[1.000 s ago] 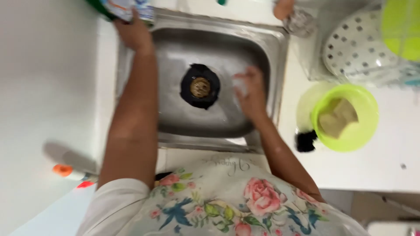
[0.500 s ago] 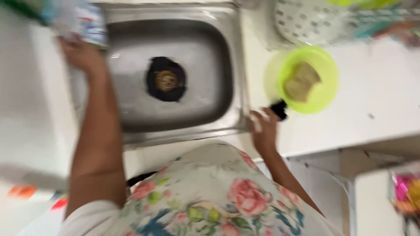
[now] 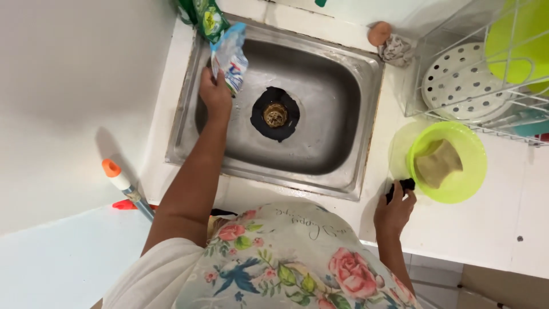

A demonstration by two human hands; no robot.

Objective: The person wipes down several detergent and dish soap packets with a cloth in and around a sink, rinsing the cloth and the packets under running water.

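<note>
Head view: the left hand [image 3: 215, 94] grips a blue-white detergent pouch [image 3: 230, 57] at upper left, over the steel sink [image 3: 337, 123]; keep it inside the rim. The right hand [image 3: 393, 213] closes on a small black scrubber [image 3: 401, 186] at lower right, touching the green bowl [image 3: 460, 191]; bare counter lies beyond.

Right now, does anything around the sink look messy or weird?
Nothing is spilled or broken. The sink is empty, with a dark ring around its drain. The left hand holds a soft pouch tipped over the sink's edge. The right hand touches a small black thing beside the green bowl.
</note>
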